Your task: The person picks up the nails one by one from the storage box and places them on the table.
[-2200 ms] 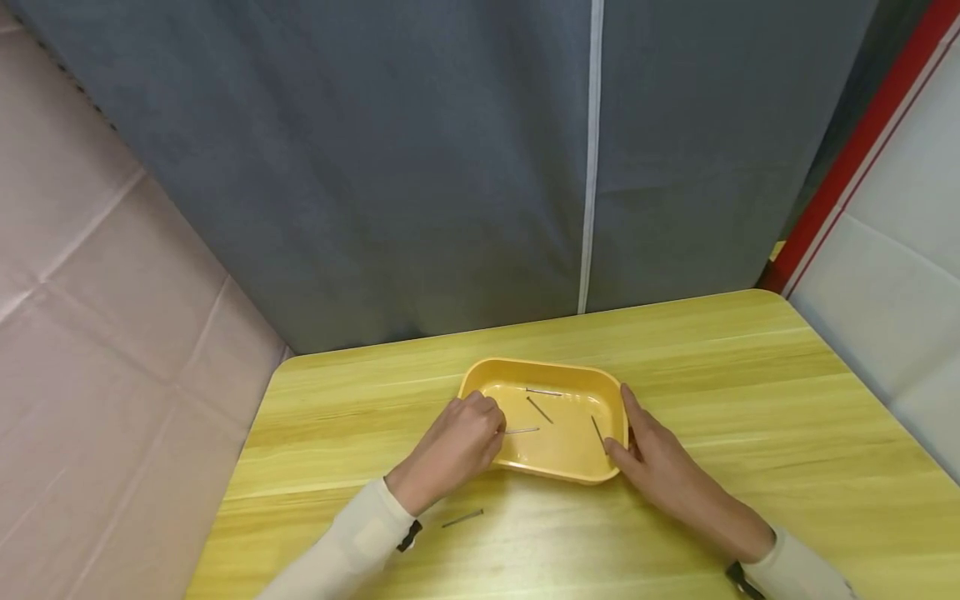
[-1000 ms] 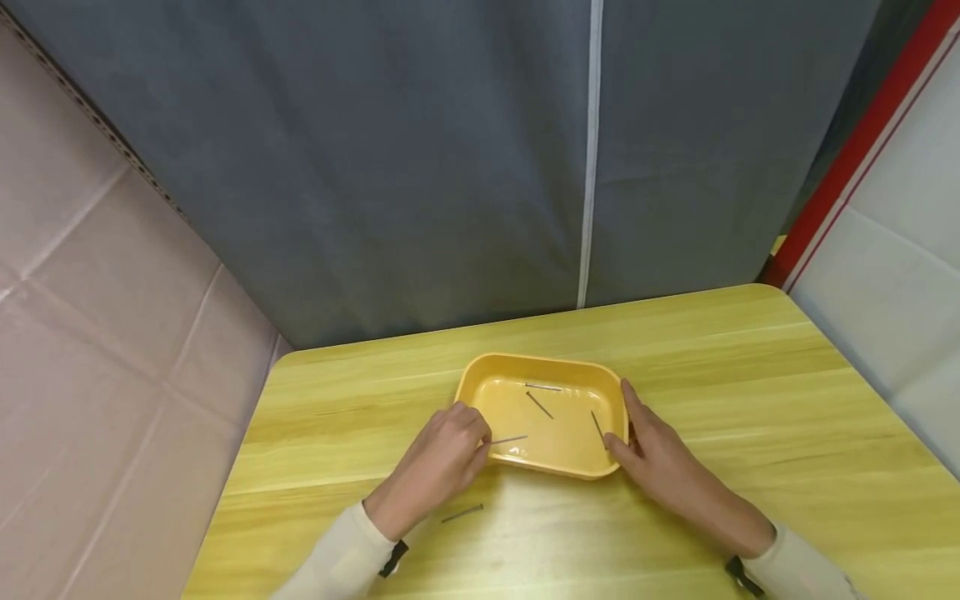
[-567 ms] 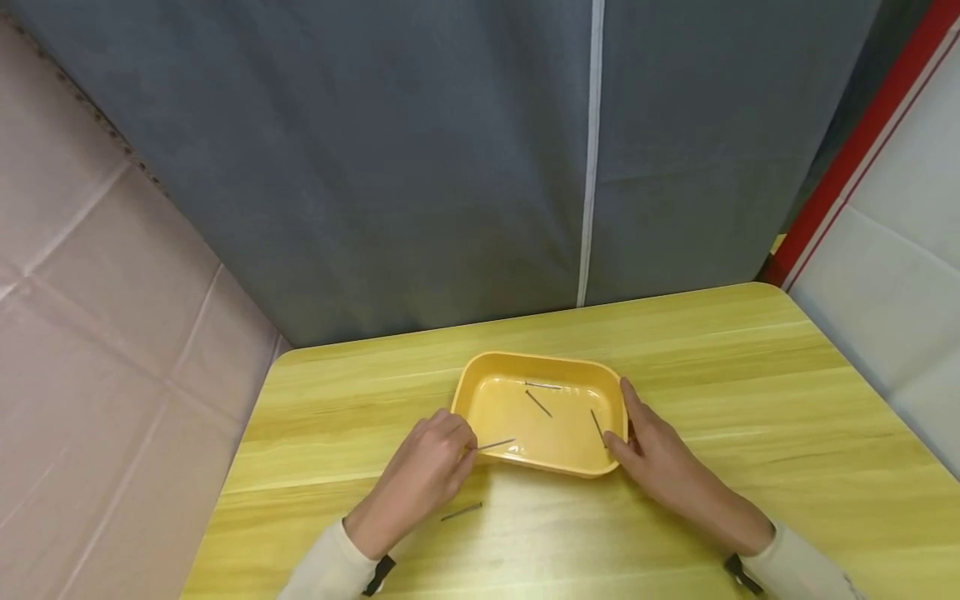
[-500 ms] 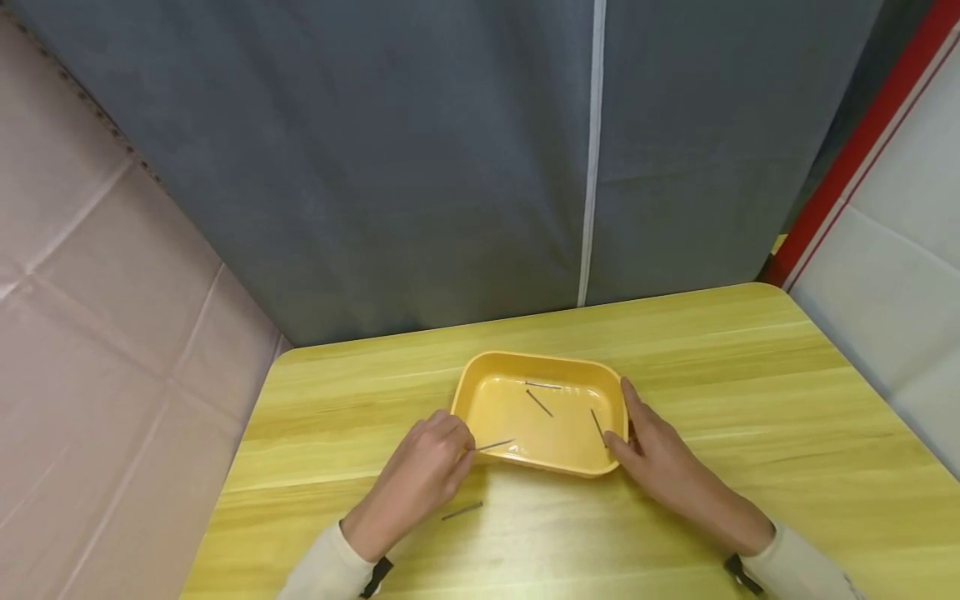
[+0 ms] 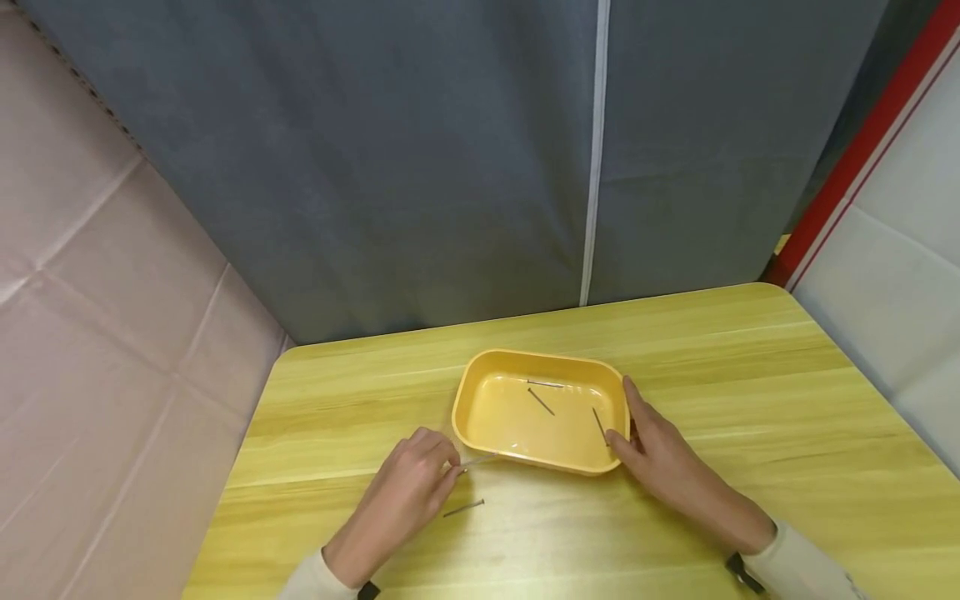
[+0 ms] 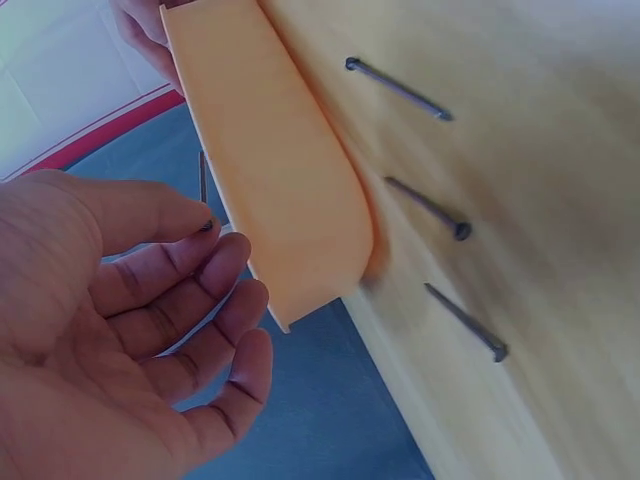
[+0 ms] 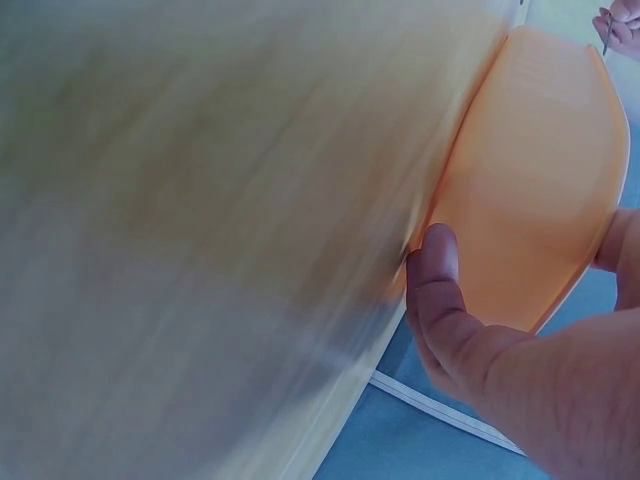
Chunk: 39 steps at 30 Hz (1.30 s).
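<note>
Between thumb and fingertips, my left hand (image 5: 405, 479) pinches a thin metal nail (image 5: 482, 460), its head at the fingers and its shank pointing toward the front rim of a yellow plastic tray (image 5: 510, 427). The left wrist view shows the pinched nail (image 6: 203, 178) beside the tray's wall. My right hand (image 5: 667, 462) grips the tray's right end, thumb over the rim and the other fingers against the outside. Inside the tray lie three nails, one nail (image 5: 541, 402) slanting near the middle.
Three more nails, one being a dark nail (image 6: 430, 208), lie on the wood-grain table (image 5: 720, 358) in the left wrist view. A grey curtain (image 5: 412, 167) hangs behind the table. Pale panels (image 5: 112, 375) flank both sides.
My left hand has drawn the nail from inside the tray, leftward and toward me past the front left rim. My right hand keeps its grip, and the tray stays nearly in place.
</note>
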{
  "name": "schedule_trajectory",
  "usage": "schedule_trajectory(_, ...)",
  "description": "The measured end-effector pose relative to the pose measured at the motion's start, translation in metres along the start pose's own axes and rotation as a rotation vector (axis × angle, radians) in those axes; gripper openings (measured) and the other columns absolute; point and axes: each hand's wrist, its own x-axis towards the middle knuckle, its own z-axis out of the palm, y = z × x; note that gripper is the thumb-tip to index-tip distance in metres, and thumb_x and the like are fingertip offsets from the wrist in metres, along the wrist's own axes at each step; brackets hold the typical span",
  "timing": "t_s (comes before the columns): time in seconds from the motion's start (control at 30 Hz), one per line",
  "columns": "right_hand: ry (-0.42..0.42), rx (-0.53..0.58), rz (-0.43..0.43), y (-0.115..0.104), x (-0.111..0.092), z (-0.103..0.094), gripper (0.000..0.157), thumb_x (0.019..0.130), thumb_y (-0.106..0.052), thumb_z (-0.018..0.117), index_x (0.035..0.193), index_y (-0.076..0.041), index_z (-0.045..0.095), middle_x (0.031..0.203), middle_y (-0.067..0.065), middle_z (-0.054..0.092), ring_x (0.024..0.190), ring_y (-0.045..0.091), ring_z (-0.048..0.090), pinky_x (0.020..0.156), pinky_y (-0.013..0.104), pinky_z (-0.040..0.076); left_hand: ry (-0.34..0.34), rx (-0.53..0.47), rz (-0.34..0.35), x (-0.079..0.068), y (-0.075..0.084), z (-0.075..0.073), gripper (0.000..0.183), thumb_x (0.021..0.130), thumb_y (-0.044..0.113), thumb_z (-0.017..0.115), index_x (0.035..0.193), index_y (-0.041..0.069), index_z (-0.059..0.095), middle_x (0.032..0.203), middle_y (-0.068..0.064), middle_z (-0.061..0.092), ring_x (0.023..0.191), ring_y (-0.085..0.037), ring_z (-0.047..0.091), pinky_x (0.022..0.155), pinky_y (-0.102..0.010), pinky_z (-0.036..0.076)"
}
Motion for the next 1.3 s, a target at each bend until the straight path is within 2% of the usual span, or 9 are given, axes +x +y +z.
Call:
schedule_trajectory(0.27,0.014,-0.007,-0.016,0.002,0.0,0.0,0.083,0.102,-0.029,0.059,0.159,0.004,0.008,0.146,0.026,0.045,0.098,0.019,0.057,0.081,0.032,0.051,0.002,-0.012,-0.013,-0.011,-0.001,0.004,0.012,0.08,0.008,0.081,0.083,0.016,0.072,0.09,0.009,0.069,0.088,-0.007,0.058,0.07,-0.028,0.05)
schedule_trajectory(0.5,0.018,-0.008,-0.029,0.004,-0.001,0.001,0.083,0.102,-0.027,0.06,0.159,0.005,0.008,0.138,0.025,0.051,0.093,0.018,0.056,0.078,0.03,0.051,-0.013,-0.02,-0.04,-0.019,-0.001,0.008,0.011,0.079,0.008,0.081,0.083,0.015,0.073,0.093,0.009,0.069,0.091,-0.007,0.057,0.074,-0.028,0.052)
schedule_trajectory(0.7,0.02,-0.014,-0.028,0.004,-0.001,0.001,0.083,0.103,-0.028,0.059,0.159,0.003,0.007,0.148,0.029,0.042,0.104,0.023,0.057,0.086,0.039,0.052,-0.009,-0.006,-0.034,-0.027,-0.005,0.013,0.01,0.08,0.008,0.08,0.083,0.015,0.073,0.093,0.008,0.069,0.093,-0.009,0.057,0.079,-0.027,0.053)
schedule_trajectory(0.83,0.02,-0.013,-0.026,0.004,0.0,0.001,0.083,0.103,-0.029,0.059,0.159,0.003,0.007,0.144,0.027,0.046,0.099,0.022,0.057,0.082,0.037,0.052,-0.006,0.009,-0.041,-0.033,-0.007,0.017,0.011,0.079,0.007,0.08,0.082,0.015,0.073,0.092,0.008,0.068,0.093,-0.009,0.057,0.079,-0.027,0.053)
schedule_trajectory(0.87,0.021,-0.015,-0.028,0.004,0.0,0.001,0.083,0.103,-0.028,0.059,0.159,0.003,0.007,0.146,0.028,0.044,0.104,0.023,0.058,0.085,0.038,0.052,-0.01,0.01,-0.048,-0.035,-0.008,0.018,0.012,0.079,0.007,0.08,0.082,0.016,0.073,0.092,0.008,0.068,0.093,-0.009,0.057,0.079,-0.027,0.053)
schedule_trajectory(1.03,0.022,-0.015,-0.029,0.004,-0.001,0.001,0.083,0.103,-0.028,0.059,0.159,0.004,0.007,0.144,0.028,0.046,0.1,0.022,0.058,0.082,0.035,0.053,-0.017,0.018,-0.073,-0.041,-0.009,0.023,0.014,0.078,0.007,0.082,0.081,0.017,0.073,0.092,0.009,0.067,0.092,-0.009,0.056,0.077,-0.028,0.053)
schedule_trajectory(1.3,0.023,-0.015,-0.034,0.004,0.0,0.001,0.083,0.103,-0.027,0.059,0.159,0.004,0.007,0.15,0.031,0.04,0.108,0.025,0.058,0.088,0.042,0.052,-0.028,0.037,-0.095,-0.048,-0.014,0.029,0.015,0.079,0.007,0.083,0.08,0.017,0.072,0.092,0.009,0.066,0.092,-0.009,0.056,0.077,-0.028,0.052)
